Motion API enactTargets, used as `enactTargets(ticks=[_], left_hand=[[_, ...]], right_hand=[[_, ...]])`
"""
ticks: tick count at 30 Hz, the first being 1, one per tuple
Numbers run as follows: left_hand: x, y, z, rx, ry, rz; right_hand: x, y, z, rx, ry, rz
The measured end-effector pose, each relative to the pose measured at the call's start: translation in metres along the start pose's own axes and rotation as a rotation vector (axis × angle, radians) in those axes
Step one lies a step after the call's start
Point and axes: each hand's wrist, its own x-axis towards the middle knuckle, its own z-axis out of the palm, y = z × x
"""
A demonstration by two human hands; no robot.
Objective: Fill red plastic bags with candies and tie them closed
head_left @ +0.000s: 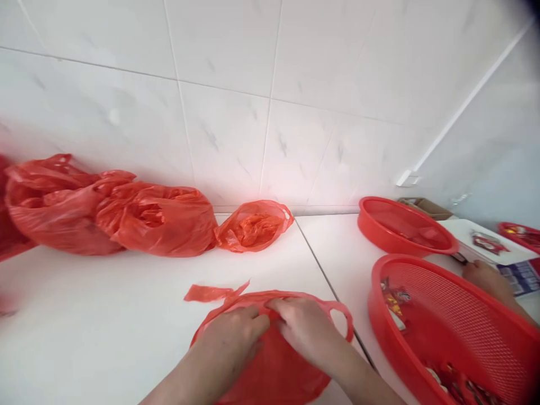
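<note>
A thin red plastic bag point(274, 371) with handle loops lies on the white table in front of me. My left hand point(232, 343) is closed on the bag near its mouth, thumb toward the right. Close beside it, my right hand point(301, 326) has its fingers bent and closed on the film at the same mouth; the fingertips are partly hidden in the folds. One handle loop stands out to the right of my right hand. A torn red strip of plastic point(208, 293) lies behind the bag's left side. What is inside the bag is hidden.
Several bulging red bags point(164, 219) line the tiled wall, with a smaller open red bag point(255, 228) beside them. At right stand a red mesh basket point(468, 315) holding wrapped pieces and a red basin point(405, 225). Another person's hand point(489, 278) reaches in near a white tray point(459, 230).
</note>
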Motion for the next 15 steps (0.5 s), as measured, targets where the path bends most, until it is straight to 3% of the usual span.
enactTargets(ticks=[4,8,10,12,15], left_hand=[[0.018,-0.006,-0.006,0.067,-0.015,0.016],[0.029,-0.043,0.004,0.120,0.099,-0.105],[0.031,-0.058,0.008,0.096,0.127,-0.082],[0.029,-0.063,0.008,0.059,0.176,0.016],[0.016,-0.056,0.007,0.035,0.287,0.192]], right_hand=[[0.011,0.017,0.019,-0.186,-0.068,-0.029],[0.009,0.039,0.023,-0.053,-0.217,-0.159],[0.006,0.044,0.021,0.079,-0.247,-0.138],[0.004,0.045,0.018,0.269,-0.186,-0.053],[0.004,0.045,0.013,0.623,0.010,0.057]])
